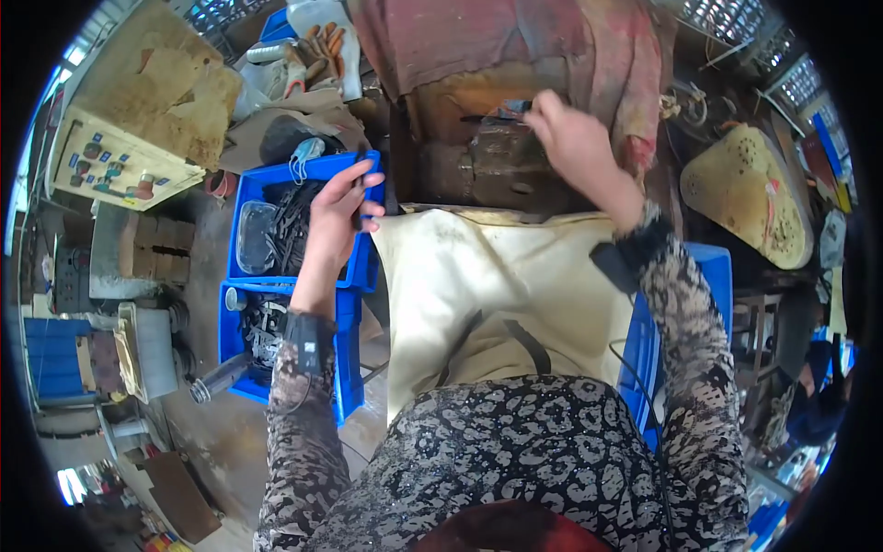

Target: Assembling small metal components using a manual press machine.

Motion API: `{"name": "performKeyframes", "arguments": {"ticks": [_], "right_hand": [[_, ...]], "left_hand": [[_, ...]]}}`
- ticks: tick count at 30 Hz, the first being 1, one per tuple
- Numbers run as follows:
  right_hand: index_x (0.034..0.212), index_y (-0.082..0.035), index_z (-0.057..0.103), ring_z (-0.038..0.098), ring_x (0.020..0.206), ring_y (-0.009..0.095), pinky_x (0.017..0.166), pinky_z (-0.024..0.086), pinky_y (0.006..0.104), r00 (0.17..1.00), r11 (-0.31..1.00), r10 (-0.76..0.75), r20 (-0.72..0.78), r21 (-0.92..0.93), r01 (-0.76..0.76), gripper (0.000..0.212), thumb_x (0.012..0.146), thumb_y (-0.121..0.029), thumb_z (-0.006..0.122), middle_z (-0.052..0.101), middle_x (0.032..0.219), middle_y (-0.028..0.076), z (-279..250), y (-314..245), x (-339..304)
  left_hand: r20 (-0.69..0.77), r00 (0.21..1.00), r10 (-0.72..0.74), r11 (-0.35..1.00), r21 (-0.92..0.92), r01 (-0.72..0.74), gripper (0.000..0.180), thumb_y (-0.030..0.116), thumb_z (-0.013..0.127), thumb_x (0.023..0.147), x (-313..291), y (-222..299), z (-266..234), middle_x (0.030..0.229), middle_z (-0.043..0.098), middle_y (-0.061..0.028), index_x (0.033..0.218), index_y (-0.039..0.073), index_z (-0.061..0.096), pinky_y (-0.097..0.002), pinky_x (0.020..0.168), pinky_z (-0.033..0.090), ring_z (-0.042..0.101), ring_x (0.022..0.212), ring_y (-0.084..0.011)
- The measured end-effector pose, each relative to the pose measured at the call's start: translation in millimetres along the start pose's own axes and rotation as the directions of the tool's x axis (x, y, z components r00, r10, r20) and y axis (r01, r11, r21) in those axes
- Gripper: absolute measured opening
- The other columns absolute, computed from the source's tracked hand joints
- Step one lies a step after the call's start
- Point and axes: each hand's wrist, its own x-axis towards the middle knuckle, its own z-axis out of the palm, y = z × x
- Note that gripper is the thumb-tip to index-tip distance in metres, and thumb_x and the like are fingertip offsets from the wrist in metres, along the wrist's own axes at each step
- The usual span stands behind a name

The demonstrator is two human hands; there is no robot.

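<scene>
My left hand point(333, 210) is over the blue bins at the left, its fingers bent around a thin dark strip point(359, 189). My right hand point(575, 143) is raised over the machine bed, thumb and fingers closed together. A small blue-grey piece point(515, 107) shows at those fingertips; its kind and whether it is gripped are unclear. Below lies a dark, wet-looking metal block point(504, 161) in a brown recess. A cream apron or cloth point(460, 267) spreads over my lap up to the recess edge.
The upper blue bin point(241, 216) holds dark strips and a clear tub; the lower blue bin point(345, 368) holds greyer pieces. A reddish cloth point(497, 41) drapes behind the recess. A control box point(120, 170) stands left, gloves point(322, 55) behind, a stained stool point(750, 198) right.
</scene>
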Motion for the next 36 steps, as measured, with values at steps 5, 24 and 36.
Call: {"name": "performKeyframes", "arguments": {"ticks": [5,24,36], "right_hand": [[0.098,-0.009,0.053,0.063,0.072,0.031,0.057,0.049,0.04,0.989,0.994,-0.104,0.109,-0.031,0.108,0.021,0.086,-0.024,0.062,0.06,0.085,0.01,-4.0,-13.0,-103.8],[0.103,-0.012,0.055,0.063,0.073,0.027,0.059,0.049,0.0391,0.947,0.969,-0.165,0.277,0.224,0.103,0.031,0.081,-0.03,0.067,0.059,0.083,0.009,-0.7,-20.8,-156.0],[0.115,-0.001,0.053,0.062,0.07,0.016,0.063,0.052,0.0268,0.739,0.042,0.502,0.45,0.84,-0.54,0.042,0.09,-0.033,0.063,0.065,0.092,0.009,45.1,9.7,-38.8]], "left_hand": [[0.249,0.83,0.5,0.555,0.643,-0.528,0.027,0.002,0.053,0.088,97.1,-44.2,58.3,0.092,0.066,-0.01,0.109,0.01,0.068,-0.0343,0.063,0.05,0.062,0.073,-0.0244],[0.449,0.893,0.028,-0.238,0.871,-0.431,0.017,0.015,0.054,0.083,162.7,-113.6,117.2,0.092,0.069,-0.0143,0.083,0.009,0.07,-0.0417,0.078,0.053,0.066,0.089,-0.0308],[0.418,0.777,0.47,0.316,0.743,-0.59,0.014,0.018,0.065,0.083,70.9,-43.2,163.2,0.085,0.065,-0.0165,0.082,0.005,0.07,-0.0438,0.072,0.05,0.062,0.081,-0.037]]}}
